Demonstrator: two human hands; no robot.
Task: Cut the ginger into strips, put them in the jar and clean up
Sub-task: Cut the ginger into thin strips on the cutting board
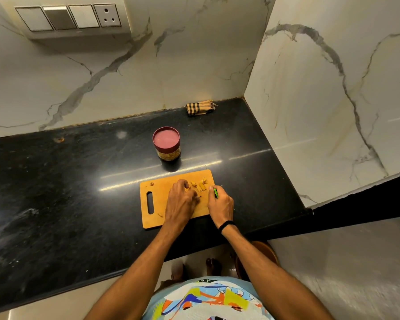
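The black countertop [79, 181] carries a wooden cutting board [157, 218] at its near edge. On the board, the left hand [180, 202] arches with its fingers curled down; whether they pin a piece beneath cannot be told. At its 3 o'clock, the right hand [221, 205] grips a green-handled knife [215, 192]. The red-lidded jar [166, 144] stands at the board's 12 o'clock and a folded cloth [200, 107] at 1 o'clock. The ginger strips [200, 185] lie at the left fingertips' 2 o'clock.
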